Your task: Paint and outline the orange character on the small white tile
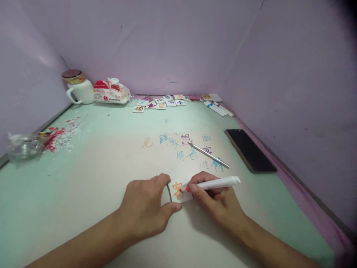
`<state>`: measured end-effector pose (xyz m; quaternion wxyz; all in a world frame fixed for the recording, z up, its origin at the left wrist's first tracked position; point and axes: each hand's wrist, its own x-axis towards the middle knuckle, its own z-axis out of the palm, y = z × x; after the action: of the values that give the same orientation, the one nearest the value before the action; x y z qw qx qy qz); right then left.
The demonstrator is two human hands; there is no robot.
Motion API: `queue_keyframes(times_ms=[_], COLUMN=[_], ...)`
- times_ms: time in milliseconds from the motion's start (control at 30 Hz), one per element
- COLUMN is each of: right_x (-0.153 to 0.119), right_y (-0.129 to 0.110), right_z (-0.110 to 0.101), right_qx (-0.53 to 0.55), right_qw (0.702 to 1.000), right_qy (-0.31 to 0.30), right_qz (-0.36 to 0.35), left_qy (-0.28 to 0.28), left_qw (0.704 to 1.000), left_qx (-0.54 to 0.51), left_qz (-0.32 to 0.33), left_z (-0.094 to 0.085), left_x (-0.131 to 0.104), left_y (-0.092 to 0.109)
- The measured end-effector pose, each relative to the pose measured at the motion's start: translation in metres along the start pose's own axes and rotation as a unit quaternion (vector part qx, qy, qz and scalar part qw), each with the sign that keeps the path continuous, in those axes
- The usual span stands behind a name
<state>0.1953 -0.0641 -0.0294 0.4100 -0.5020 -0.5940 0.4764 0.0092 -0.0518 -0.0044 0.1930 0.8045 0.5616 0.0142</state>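
Note:
My left hand (147,203) grips a small white tile (182,198) at its left side, forefinger at the far corner and thumb along the near edge. On the tile stands an orange Chinese character, 客. A white marker pen (217,183) with an orange tip end is pinched in the fingers of my right hand (214,197). Its tip meets the right side of the orange strokes, as far as I can see. Beyond my right hand a thin silver metal tool (209,154) with a pointed end lies on the table (111,160).
Coloured characters are written on the tabletop. A phone (249,150) lies at right, spare markers (216,108) behind it. Several lettered tiles (160,106) line the back. A lidded white mug (80,91), tissue pack (110,93), red and white shavings (63,134) and clear plastic bag (26,149) are left.

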Motion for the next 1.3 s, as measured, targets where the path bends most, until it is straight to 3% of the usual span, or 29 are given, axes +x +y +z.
queue_keyframes(times_ms=[367,767,1300], right_x=[0.0008,0.0,-0.0005], right_y=[0.0018,0.003,0.0037], right_z=[-0.0021,-0.0041,-0.0065], right_qx=[-0.004,0.002,-0.009], right_qw=[1.0,1.0,0.999], right_qy=[0.004,0.014,0.037], right_qz=[0.003,0.006,0.008], left_qy=[-0.024,0.009,0.01], left_qw=[1.0,1.0,1.0], left_qx=[0.003,-0.004,-0.007], left_qz=[-0.012,0.002,-0.003], left_z=[-0.0041,0.0043,0.004], left_x=[0.0,-0.0004,-0.0006], left_y=[0.0021,-0.003,-0.0028])
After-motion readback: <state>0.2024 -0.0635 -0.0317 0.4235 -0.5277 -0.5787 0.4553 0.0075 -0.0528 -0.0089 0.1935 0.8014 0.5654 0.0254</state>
